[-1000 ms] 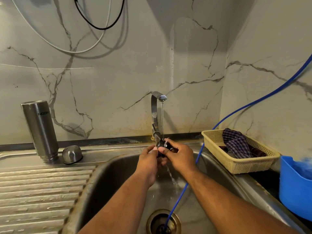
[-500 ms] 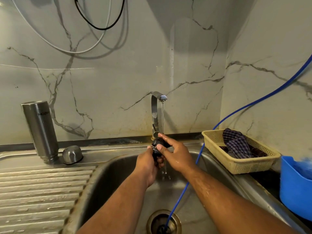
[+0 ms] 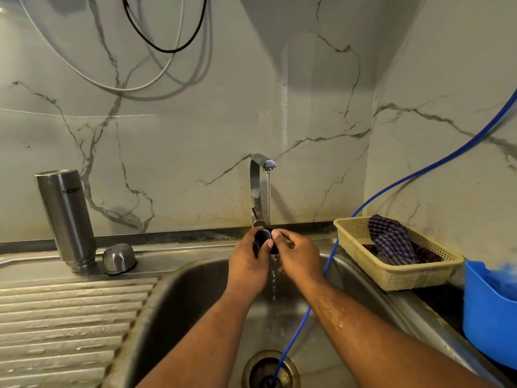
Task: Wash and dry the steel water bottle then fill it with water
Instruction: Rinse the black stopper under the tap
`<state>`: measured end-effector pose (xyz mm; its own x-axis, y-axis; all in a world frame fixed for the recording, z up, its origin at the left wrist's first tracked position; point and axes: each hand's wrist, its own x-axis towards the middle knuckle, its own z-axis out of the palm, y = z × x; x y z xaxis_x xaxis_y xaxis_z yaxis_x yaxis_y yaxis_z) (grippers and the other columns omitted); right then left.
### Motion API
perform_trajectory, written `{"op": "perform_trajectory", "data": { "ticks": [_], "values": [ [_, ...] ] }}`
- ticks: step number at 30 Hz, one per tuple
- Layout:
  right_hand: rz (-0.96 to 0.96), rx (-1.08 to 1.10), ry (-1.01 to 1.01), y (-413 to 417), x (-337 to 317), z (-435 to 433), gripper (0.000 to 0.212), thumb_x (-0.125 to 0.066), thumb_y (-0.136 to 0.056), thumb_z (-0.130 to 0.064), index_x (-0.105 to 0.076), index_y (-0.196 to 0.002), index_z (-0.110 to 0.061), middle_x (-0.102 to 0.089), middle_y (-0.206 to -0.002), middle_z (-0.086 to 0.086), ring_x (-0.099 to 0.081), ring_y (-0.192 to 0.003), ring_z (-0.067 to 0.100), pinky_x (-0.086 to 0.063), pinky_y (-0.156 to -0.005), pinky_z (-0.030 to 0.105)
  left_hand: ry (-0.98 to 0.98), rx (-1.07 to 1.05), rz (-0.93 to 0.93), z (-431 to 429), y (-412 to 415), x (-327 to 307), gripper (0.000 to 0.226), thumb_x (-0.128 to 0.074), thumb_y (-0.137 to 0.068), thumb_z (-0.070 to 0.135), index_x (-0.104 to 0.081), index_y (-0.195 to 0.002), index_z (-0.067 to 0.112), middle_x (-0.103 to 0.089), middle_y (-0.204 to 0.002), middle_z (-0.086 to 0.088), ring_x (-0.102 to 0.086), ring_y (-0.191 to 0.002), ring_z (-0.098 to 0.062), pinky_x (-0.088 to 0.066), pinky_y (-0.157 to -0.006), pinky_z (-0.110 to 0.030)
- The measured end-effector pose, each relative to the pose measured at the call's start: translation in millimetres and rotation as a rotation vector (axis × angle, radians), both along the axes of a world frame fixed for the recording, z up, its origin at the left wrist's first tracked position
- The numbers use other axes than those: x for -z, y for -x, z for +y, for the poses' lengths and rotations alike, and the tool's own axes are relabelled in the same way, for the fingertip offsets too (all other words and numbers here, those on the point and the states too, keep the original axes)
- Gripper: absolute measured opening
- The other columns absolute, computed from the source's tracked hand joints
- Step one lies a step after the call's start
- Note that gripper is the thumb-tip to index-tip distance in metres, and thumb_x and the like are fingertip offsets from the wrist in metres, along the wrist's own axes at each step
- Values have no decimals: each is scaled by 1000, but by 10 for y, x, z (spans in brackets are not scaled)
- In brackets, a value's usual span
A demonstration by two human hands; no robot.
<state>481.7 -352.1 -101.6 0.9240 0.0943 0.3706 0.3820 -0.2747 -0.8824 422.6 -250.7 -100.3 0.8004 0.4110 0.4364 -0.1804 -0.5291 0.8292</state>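
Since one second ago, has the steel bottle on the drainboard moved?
No. The steel bottle keeps its place on the drainboard, equally far left of the tap as before.

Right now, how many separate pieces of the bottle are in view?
3: the steel body upside down on the drainboard, the steel cap beside it, a black lid held by left hand and right hand under the tap.

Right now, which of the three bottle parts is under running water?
The black cap, the only one held under the tap; the upturned steel bottle and domed steel lid rest on the drainboard.
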Motion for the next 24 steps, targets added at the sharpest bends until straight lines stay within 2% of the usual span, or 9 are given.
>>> {"op": "perform_trajectory", "data": {
  "ticks": [4,6,9,13,16,18,21,24],
  "values": [
    [70,-154,-35,36,-30,-63,46,-52,-101,-52,-57,-141,-32,-65,-129,-2,-65,-106,16,-59,-65,27,189,-3,21,34,17,-23,31,-55,-103,36,-59,-131,23,-71,-109,-1,-67,-96,-16,-58,-85,-36],
    [103,-278,-30,41,-19,-76,45,-53,-101,-50,-50,-144,-40,-61,-126,-6,-64,-104,11,-59,-67,24,336,12,48,31,27,-17,30,-53,-103,42,-64,-119,19,-72,-98,-5,-68,-86,-17,-57,-74,-31],
    [127,-294,-104,62,-32,-68,31,-56,-102,-41,-57,-133,-37,-67,-113,-8,-70,-92,10,-61,-74,24,519,71,82,12,40,-5,35,-56,-100,46,-70,-106,14,-75,-86,-7,-71,-77,-20,-58,-69,-31],
    [157,-264,-101,38,-16,-47,38,-53,-101,-50,-63,-129,-26,-74,-108,-1,-74,-82,19,-63,-73,31,432,91,19,29,57,-23,25,-62,-98,38,-73,-111,19,-78,-84,0,-76,-79,-15,-63,-80,-38],
    [219,-262,-142,79,-63,-33,43,-44,-101,-59,-65,-118,-26,-75,-96,0,-69,-68,15,-57,-61,26,364,91,-14,21,78,-48,27,-63,-98,33,-71,-122,24,-78,-84,3,-74,-76,-10,-62,-81,-34],
    [254,-270,-147,113,-103,-37,54,-35,-100,-64,-69,-107,-22,-71,-81,4,-61,-59,14,-51,-54,24,304,83,-31,29,67,-50,35,-65,-97,34,-66,-131,29,-77,-98,7,-73,-88,-7,-61,-88,-35],
    [306,-271,-169,119,-110,-42,71,-29,-97,-70,-71,-93,-13,-62,-68,7,-54,-52,15,-45,-48,26,252,83,-32,48,42,-61,45,-70,-93,36,-60,-136,43,-67,-127,9,-67,-112,-13,-54,-103,-40],
    [335,-272,-205,114,-106,-50,72,-29,-98,-69,-70,-91,-11,-62,-65,4,-53,-50,13,-42,-43,25,276,113,-28,51,51,-80,46,-69,-94,29,-59,-138,39,-66,-132,7,-60,-123,-11,-49,-109,-40]
  ]
}}
